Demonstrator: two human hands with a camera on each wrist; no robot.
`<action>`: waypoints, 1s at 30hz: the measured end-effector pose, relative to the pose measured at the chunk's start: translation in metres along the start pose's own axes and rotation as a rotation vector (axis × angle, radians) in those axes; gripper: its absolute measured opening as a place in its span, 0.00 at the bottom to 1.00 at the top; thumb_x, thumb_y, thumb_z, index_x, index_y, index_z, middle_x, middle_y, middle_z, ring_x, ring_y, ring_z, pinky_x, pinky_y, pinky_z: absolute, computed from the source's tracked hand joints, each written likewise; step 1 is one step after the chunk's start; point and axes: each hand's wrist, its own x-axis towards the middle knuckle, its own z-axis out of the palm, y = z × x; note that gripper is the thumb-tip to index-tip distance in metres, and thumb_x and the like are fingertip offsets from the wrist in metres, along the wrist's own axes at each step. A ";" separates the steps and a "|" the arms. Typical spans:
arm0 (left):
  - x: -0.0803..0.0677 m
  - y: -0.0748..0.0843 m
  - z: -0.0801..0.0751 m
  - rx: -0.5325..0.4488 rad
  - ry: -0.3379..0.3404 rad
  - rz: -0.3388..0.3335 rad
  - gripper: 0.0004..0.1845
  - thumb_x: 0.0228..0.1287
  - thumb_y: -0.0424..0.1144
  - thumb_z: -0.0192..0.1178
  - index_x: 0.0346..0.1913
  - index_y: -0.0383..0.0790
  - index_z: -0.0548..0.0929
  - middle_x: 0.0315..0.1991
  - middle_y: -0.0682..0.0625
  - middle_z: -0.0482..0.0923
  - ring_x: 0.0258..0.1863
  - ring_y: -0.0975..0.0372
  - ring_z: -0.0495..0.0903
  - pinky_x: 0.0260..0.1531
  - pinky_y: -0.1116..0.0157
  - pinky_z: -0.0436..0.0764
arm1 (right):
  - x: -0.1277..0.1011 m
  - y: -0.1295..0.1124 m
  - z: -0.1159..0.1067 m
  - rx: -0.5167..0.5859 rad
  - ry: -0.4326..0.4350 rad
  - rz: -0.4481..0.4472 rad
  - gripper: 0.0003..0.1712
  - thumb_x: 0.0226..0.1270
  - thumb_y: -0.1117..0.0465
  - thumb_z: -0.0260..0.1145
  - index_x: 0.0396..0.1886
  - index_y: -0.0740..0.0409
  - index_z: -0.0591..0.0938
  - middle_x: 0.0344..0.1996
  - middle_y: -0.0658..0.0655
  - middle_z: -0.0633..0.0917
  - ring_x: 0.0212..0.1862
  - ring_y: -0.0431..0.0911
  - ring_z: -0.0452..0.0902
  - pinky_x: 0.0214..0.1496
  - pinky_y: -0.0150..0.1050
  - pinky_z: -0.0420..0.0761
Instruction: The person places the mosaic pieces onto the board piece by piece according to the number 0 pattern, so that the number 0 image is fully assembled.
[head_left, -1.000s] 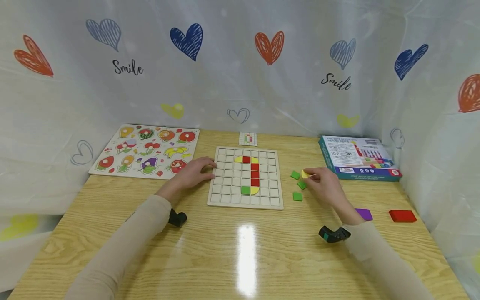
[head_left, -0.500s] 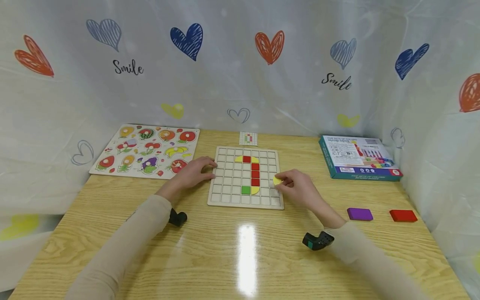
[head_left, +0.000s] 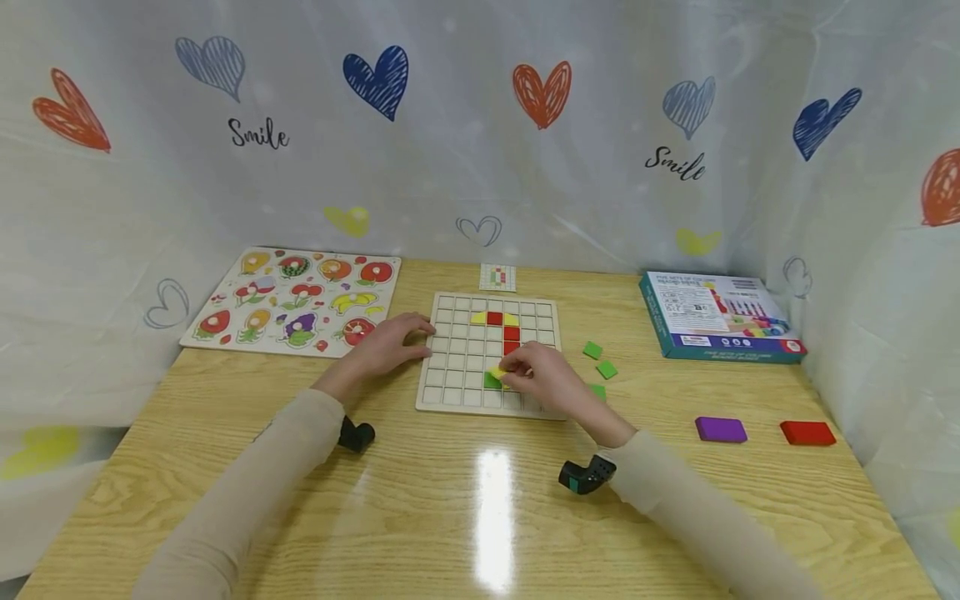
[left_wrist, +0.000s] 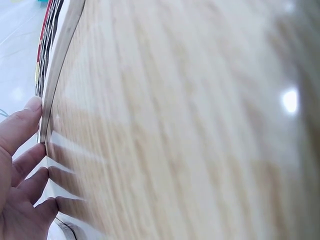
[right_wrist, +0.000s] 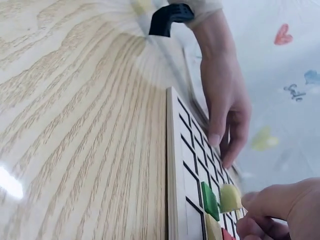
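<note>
My right hand (head_left: 547,379) is over the gridded wooden board (head_left: 450,333), pinching a yellow tile with a rounded edge (right_wrist: 230,198) between thumb and fingers. The tile is close over the grid, beside a green square tile (right_wrist: 210,201) set in the lower rows. Red squares (head_left: 512,333) and yellow rounded tiles (head_left: 478,318) form a hooked line on the board; my right hand hides its lower part. My left hand (head_left: 386,346) touches the board's left edge, thumb and fingertips at the rim with the fingers loosely bent.
Loose green tiles (head_left: 607,369) lie right of the board. A small pattern card (head_left: 497,277) stands behind it. A fruit puzzle (head_left: 292,300) is at back left, a box (head_left: 720,317) at back right. Purple (head_left: 721,430) and red (head_left: 807,432) blocks lie at the right.
My right hand has carried the yellow tile leftward from among the loose green tiles, across the board's right side, to the lower middle of the grid. My left hand has stayed at the edge.
</note>
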 end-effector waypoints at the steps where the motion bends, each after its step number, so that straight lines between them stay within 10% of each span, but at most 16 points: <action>1: 0.000 0.000 0.000 0.001 0.000 0.000 0.20 0.68 0.42 0.63 0.59 0.39 0.79 0.68 0.40 0.67 0.72 0.48 0.59 0.71 0.49 0.57 | 0.002 0.000 0.002 0.000 -0.009 0.001 0.09 0.66 0.63 0.67 0.43 0.60 0.87 0.36 0.51 0.83 0.38 0.41 0.77 0.41 0.36 0.80; 30: 0.001 0.001 -0.001 0.011 -0.007 -0.004 0.19 0.68 0.42 0.63 0.59 0.39 0.79 0.68 0.39 0.67 0.71 0.48 0.60 0.71 0.49 0.58 | 0.044 -0.005 0.018 -0.089 -0.106 -0.113 0.19 0.66 0.63 0.67 0.56 0.59 0.82 0.51 0.56 0.80 0.47 0.46 0.77 0.51 0.41 0.78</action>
